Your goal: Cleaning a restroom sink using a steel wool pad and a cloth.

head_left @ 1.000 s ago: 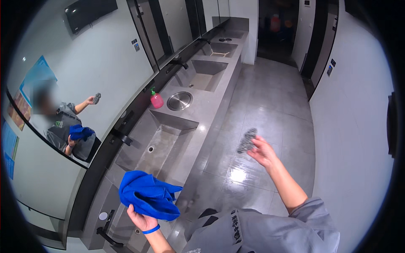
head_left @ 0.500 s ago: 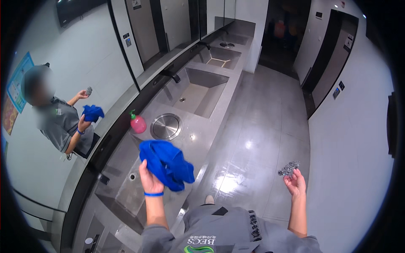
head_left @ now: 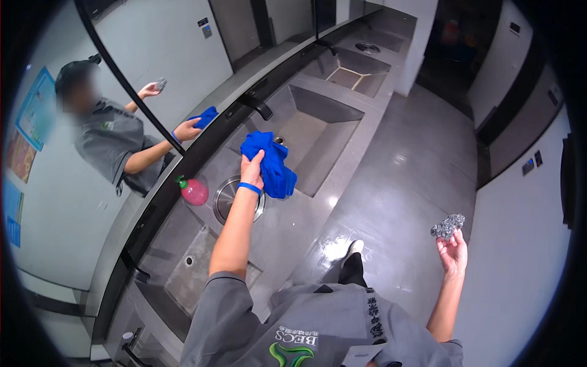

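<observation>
A crumpled blue cloth (head_left: 273,168) is gripped in my left hand (head_left: 252,169), which reaches forward over the counter at the near-left edge of the middle sink (head_left: 324,144). The cloth covers part of that basin, close to its drain. Off to the right, above the floor, my right hand (head_left: 452,252) pinches a ball of silvery steel wool (head_left: 448,226) between thumb and fingers. To the left of my left forearm stands a pink pump bottle (head_left: 194,192) with a green top. Beside it, a round steel lid (head_left: 227,199) set in the counter is partly hidden by my wrist.
A black faucet (head_left: 257,106) juts over the middle sink. The nearest sink (head_left: 192,269) lies at lower left, and another sink (head_left: 350,72) lies farther along. A mirror (head_left: 165,55) runs behind the counter. The tiled floor (head_left: 391,177) and a white wall (head_left: 520,244) are on the right.
My left hand has moved forward with the blue cloth, from near the closest sink to the middle one. My right hand, still holding the steel wool, has shifted slightly right. A foot has stepped forward.
</observation>
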A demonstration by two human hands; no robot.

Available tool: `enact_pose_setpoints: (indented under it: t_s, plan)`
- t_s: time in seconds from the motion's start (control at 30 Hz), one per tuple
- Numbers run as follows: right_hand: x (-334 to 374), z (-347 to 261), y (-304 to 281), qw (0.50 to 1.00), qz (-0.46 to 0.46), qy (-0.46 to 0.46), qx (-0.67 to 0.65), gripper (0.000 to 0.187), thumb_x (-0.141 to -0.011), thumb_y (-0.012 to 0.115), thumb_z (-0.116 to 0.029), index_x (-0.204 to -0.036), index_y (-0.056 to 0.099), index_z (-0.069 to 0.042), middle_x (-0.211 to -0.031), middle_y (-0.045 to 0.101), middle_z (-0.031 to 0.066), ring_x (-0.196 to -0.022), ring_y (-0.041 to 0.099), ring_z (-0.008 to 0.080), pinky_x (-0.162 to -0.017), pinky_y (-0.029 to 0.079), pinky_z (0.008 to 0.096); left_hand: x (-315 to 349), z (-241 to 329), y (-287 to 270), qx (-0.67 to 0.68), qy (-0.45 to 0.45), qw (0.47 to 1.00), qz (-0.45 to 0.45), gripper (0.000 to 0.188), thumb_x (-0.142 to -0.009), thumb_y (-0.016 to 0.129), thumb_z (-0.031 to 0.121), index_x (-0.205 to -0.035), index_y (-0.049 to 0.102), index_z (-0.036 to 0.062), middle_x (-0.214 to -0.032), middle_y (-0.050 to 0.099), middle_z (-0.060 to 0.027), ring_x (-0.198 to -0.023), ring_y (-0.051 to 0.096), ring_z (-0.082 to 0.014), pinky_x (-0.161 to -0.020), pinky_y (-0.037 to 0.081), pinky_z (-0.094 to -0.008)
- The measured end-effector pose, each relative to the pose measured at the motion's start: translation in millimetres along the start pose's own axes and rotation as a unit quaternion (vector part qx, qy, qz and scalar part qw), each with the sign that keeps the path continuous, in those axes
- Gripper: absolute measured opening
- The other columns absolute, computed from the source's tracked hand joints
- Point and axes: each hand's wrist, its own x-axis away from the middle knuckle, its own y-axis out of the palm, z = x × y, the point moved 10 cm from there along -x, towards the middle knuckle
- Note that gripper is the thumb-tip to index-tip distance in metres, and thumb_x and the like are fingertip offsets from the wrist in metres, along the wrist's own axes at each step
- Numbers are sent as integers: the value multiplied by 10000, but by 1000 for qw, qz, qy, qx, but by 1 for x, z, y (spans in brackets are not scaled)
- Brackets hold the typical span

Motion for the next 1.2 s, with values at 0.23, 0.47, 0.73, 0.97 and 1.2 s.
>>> enact_pose_setpoints:
  t_s: [0.23,0.47,0.73,0.97,1.2]
  plan:
    - [-157,-25,111,994,-71,80,-34,245,-934,570,-53,-1179,567,-57,-1087,625,75,-981,624,205,-894,548,415,-68,-15,-7,-457,140,844,244,372,-801,759,237,-1070,639,10,-1004,700,-153,-938,674,-265,-867,510,-360]
    - [-256,-32,243,970,-197,139,42,271,-947,542,-60,-1217,537,-64,-1102,620,76,-1002,621,207,-889,554,408,-101,-35,16,-589,71,751,291,667,-828,685,461,-1226,574,-62,-1136,634,-291,-1114,604,-400,-972,462,-416]
    - [-286,46,355,924,-292,229,97,267,-947,511,-53,-1212,536,-67,-1121,631,90,-975,640,207,-869,556,391,-176,-81,22,-712,76,644,271,380,-921,562,345,-1179,565,67,-1098,636,-255,-1032,604,-434,-887,490,-495]
    - [-342,93,363,905,-254,288,186,250,-950,503,-63,-1193,557,-94,-1115,630,77,-988,622,209,-815,545,385,-235,-86,27,-776,77,561,277,302,-852,663,320,-1061,596,112,-996,631,-184,-987,624,-376,-818,515,-468]
    - [-393,110,393,895,-243,290,238,225,-953,497,-68,-1168,556,-98,-1095,627,62,-963,619,192,-779,544,359,-255,-83,3,-770,23,576,273,347,-841,679,341,-1036,606,63,-958,673,-209,-926,655,-371,-795,528,-453]
